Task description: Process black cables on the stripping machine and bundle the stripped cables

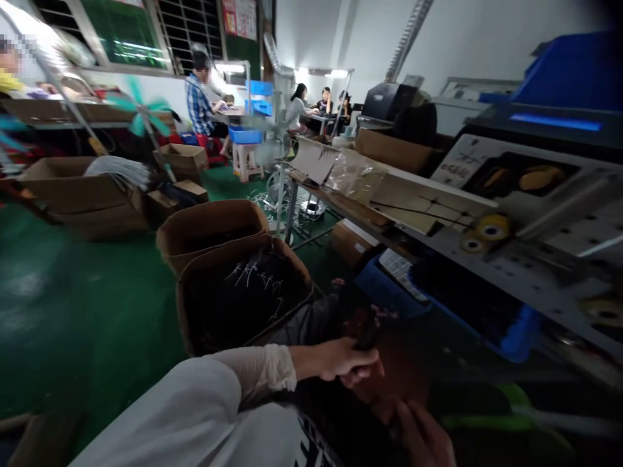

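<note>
Near the lower middle, my left hand (348,361) reaches out of a white sleeve, its fingers wrapped round a dark bundle (368,334). Small pinkish tips show at the bundle's upper end; shadow and blur hide its exact kind. Lower right, my right hand (423,433) is partly cut off by the frame edge. Its fingers look bent together by a small dark shape that I cannot make out. A dim reddish-brown surface (402,370) lies behind both hands. Left of them stands an open carton (183,311) with black goods and white ties inside.
A second brown carton (168,243) stands behind the first. On the right runs a workbench with a machine (530,175) and yellow rollers (492,227). Blue bins (518,337) sit beneath it. A green fan (516,415) is at lower right. Several people work at far tables.
</note>
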### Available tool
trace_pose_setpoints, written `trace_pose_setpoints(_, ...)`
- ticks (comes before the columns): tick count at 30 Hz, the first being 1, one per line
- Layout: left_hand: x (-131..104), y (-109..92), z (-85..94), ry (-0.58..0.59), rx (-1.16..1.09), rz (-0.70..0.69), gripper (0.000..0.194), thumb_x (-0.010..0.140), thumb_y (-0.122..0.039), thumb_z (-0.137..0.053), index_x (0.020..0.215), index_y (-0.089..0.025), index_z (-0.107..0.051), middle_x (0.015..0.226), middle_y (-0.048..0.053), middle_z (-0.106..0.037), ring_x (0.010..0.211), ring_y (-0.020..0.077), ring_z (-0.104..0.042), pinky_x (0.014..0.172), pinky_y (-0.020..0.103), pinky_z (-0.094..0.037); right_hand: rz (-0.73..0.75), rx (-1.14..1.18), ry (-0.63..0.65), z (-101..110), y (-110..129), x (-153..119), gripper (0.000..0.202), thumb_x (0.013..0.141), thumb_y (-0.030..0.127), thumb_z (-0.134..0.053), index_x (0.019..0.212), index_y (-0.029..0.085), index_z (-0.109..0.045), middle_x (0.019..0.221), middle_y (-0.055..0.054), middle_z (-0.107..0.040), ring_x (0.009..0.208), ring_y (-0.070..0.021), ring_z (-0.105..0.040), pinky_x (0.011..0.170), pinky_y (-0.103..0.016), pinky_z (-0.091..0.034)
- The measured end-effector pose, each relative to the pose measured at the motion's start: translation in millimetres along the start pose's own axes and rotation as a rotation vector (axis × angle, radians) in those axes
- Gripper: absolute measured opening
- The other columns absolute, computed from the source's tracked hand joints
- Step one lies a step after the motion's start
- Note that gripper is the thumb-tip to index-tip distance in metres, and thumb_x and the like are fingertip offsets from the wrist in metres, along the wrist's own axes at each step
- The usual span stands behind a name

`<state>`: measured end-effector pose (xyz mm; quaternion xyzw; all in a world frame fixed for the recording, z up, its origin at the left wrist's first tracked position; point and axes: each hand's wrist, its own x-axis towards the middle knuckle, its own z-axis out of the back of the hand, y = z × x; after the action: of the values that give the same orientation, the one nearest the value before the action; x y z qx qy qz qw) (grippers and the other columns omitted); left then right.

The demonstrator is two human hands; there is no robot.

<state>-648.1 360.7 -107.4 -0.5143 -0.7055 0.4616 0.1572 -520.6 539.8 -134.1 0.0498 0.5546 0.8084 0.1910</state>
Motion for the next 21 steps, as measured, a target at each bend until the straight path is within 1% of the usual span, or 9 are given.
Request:
trace_pose_setpoints(2,0.1,-0.1,4.5,-0.083,-0.024,-0.008,0.048,0.075,-0.059,-0.059,0.090,-0.013,-0.063,0.061,-0.004,-0.045,0.038,0.0043,-0.030,0.034,0.020,-0.022,0.068,0.032,0.124,-20.2,26.7,-2.1,0.042,0.078,0.057,-0.058,0.069,0.016,-0.064,0.062,-0.005,-0.064,0.048,-0.0125,-0.055,0.047,-0.020,-0.044)
trace_pose_setpoints(4,1.2,-1.4,6.8,-0.133,-0.039,-0.009,0.049,0.077,-0.058,-0.058,0.096,-0.013,-0.064,0.060,-0.003,-0.047,0.038,0.0045,-0.032,0.035,0.019,-0.022,0.096,0.076,0.198,-38.0,48.2,2.8,0.040,0.084,0.052,-0.054,0.072,0.015,-0.063,0.062,-0.004,-0.064,0.045,-0.0100,-0.052,0.045,-0.019,-0.041)
trace_pose_setpoints(7,4.6,-4.1,9.2,-0.140,-0.069,-0.025,0.049,0.079,-0.056,-0.057,0.099,-0.012,-0.064,0.054,-0.004,-0.044,0.040,0.0061,-0.038,0.036,0.018,-0.021,0.073,0.138,0.188,-52.2,63.7,15.7,0.040,0.086,0.051,-0.050,0.074,0.015,-0.063,0.062,-0.003,-0.063,0.040,-0.0080,-0.048,0.040,-0.019,-0.035)
trace_pose_setpoints(10,6.9,-6.0,9.3,-0.142,-0.086,-0.029,0.048,0.079,-0.056,-0.058,0.097,-0.012,-0.064,0.054,-0.004,-0.041,0.042,0.0067,-0.041,0.037,0.017,-0.022,0.053,0.141,0.128,-56.9,63.1,20.5,0.041,0.087,0.052,-0.049,0.075,0.015,-0.063,0.058,-0.002,-0.062,0.037,-0.0078,-0.047,0.037,-0.019,-0.032)
trace_pose_setpoints(12,7.2,-7.2,7.7,-0.166,-0.082,-0.034,0.046,0.077,-0.056,-0.059,0.092,-0.013,-0.063,0.057,-0.004,-0.041,0.044,0.0058,-0.039,0.037,0.016,-0.023,0.069,0.103,0.102,-58.1,58.7,19.2,0.040,0.087,0.051,-0.049,0.075,0.015,-0.064,0.056,-0.001,-0.060,0.038,-0.0080,-0.046,0.038,-0.019,-0.031)
trace_pose_setpoints(14,7.0,-8.3,5.5,-0.201,-0.072,-0.049,0.043,0.075,-0.056,-0.062,0.084,-0.013,-0.061,0.063,-0.002,-0.045,0.047,0.0052,-0.037,0.037,0.015,-0.023,0.131,0.024,0.089,-56.2,54.3,18.1,0.040,0.086,0.049,-0.050,0.070,0.015,-0.064,0.053,0.000,-0.056,0.042,-0.0084,-0.046,0.040,-0.019,-0.031)
trace_pose_setpoints(17,6.4,-8.6,3.1,-0.226,-0.063,-0.035,0.044,0.073,-0.057,-0.064,0.072,-0.015,-0.051,0.067,-0.001,-0.048,0.049,0.0058,-0.037,0.037,0.014,-0.022,0.227,-0.039,0.028,-43.7,53.3,23.3,0.043,0.087,0.047,-0.052,0.059,0.015,-0.059,0.051,0.001,-0.051,0.049,-0.0089,-0.046,0.047,-0.020,-0.032)
trace_pose_setpoints(19,5.9,-7.7,2.6,-0.176,-0.046,-0.007,0.045,0.075,-0.059,-0.060,0.071,-0.016,-0.046,0.062,-0.001,-0.047,0.049,0.0068,-0.037,0.038,0.015,-0.022,0.230,0.036,-0.073,-31.6,58.4,32.6,0.040,0.087,0.046,-0.051,0.063,0.015,-0.058,0.055,0.000,-0.051,0.053,-0.0093,-0.046,0.050,-0.021,-0.034)
trace_pose_setpoints(21,5.5,-6.5,2.0,-0.088,-0.026,0.011,0.045,0.079,-0.060,-0.054,0.070,-0.017,-0.044,0.055,-0.003,-0.042,0.047,0.0075,-0.035,0.038,0.015,-0.023,0.190,0.163,-0.136,-21.9,66.5,45.7,0.035,0.086,0.048,-0.051,0.076,0.016,-0.062,0.065,0.000,-0.055,0.054,-0.0089,-0.044,0.049,-0.021,-0.033)
